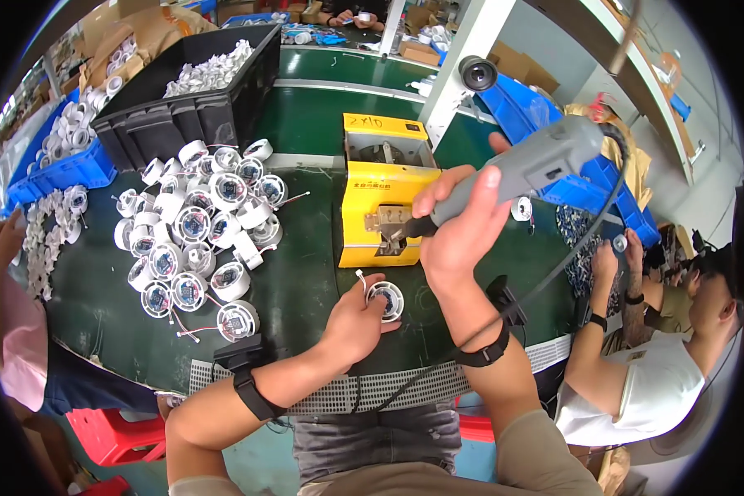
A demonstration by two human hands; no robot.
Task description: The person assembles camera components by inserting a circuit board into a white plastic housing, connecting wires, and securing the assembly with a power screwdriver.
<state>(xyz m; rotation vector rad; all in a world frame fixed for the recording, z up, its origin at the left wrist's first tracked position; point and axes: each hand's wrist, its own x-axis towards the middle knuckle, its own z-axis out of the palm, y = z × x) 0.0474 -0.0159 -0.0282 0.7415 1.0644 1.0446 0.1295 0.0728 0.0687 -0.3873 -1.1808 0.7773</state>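
Observation:
My right hand (463,231) is wrapped around a grey corded electric screwdriver (537,161). The tool slants down to the left, its tip at the metal outlet of a yellow screw feeder (372,188). Whether a screw sits on the tip is too small to tell. Below the feeder, my left hand (349,327) grips a white round housing (397,299) with a circuit board inside and a short wire with a white plug. Left of it lies a heap of similar white round housings (194,223), several with boards and thin wires showing.
A black bin (182,120) of small white parts stands at the back left, beside a blue tray (66,178) of white rings. One housing (521,208) lies right of the feeder. The screwdriver's cable (554,269) crosses my right forearm. People work at both sides.

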